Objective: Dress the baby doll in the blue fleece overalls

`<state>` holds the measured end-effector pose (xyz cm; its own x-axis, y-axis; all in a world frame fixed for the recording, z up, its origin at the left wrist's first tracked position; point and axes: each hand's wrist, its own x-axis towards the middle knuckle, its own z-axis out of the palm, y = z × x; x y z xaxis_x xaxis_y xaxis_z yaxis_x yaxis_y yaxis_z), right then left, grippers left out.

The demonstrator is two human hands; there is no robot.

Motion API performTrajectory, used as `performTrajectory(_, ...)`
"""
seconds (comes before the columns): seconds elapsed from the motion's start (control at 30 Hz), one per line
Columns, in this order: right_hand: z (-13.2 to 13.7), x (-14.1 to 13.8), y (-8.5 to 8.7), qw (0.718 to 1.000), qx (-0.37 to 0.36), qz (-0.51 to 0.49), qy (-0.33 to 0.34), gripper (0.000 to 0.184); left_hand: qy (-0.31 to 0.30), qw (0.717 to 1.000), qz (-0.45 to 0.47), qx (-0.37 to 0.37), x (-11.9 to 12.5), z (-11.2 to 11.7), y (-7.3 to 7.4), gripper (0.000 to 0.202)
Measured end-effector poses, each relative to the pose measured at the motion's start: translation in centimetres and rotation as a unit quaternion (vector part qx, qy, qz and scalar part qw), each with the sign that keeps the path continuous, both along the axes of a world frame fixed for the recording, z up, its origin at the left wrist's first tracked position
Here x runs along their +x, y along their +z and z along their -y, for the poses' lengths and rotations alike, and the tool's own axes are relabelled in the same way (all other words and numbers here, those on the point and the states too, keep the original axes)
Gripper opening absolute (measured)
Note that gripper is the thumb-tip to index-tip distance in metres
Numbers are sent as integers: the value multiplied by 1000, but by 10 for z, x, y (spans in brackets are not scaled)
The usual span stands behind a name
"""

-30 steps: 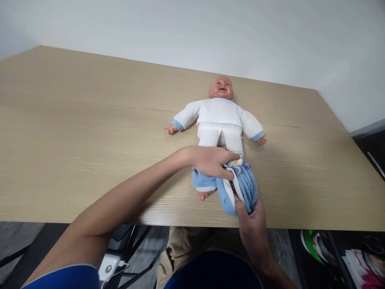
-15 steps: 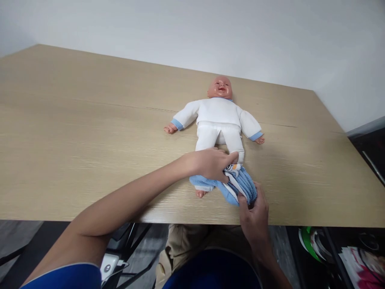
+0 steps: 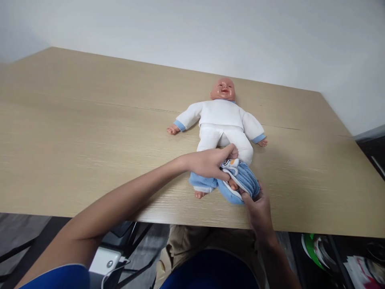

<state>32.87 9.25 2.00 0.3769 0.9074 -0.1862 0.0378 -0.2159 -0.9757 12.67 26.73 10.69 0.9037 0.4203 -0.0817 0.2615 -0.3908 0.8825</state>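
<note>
A baby doll (image 3: 221,120) in a white suit lies face up on the wooden table (image 3: 90,132), head away from me. Blue fluffy trousers (image 3: 242,180) with white trim are bunched around its lower legs. My left hand (image 3: 210,163) grips the upper edge of the trousers at the doll's knees, fingers closed on the cloth. My right hand (image 3: 257,202) pinches the lower end of the bunched trousers near the table's front edge. One bare doll foot (image 3: 199,194) sticks out below the blue cloth.
The table's front edge runs just under my hands. A white wall stands behind the table. Below the edge are a white device with a cable (image 3: 105,263) at the left and green and pink items (image 3: 313,247) at the right.
Both hands have moved the bunched blue trousers a little farther up the doll's legs. The view has shifted slightly.
</note>
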Motion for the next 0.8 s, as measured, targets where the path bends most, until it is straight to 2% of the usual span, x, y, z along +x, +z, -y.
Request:
performTrajectory(0.13,-10,5,9,999,-19,31,34,34,20,999,33,-11,-5,6,-6,51)
performTrajectory(0.23,-16,5,19,994,-24,32,101,37,38,998,43,-22,-9,9,-9,55)
performTrajectory(0.33,-19,5,26,988,-32,16,150,46,40,995,70,-64,-12,11,-13,59)
performTrajectory(0.43,-23,6,28,992,13,22,125,50,36,991,100,-77,-16,12,-16,62)
performTrajectory(0.57,-28,13,27,990,104,68,68,51,66,993,99,-13,-20,15,-14,66)
performTrajectory(0.63,-32,20,29,986,110,93,88,45,76,992,101,17,-22,15,-14,56)
performTrajectory(0.73,-42,34,34,972,100,143,154,27,80,988,105,76,-23,16,-14,24)
performTrajectory(0.8,-52,45,41,956,105,186,200,16,82,986,98,110,-25,16,-15,20)
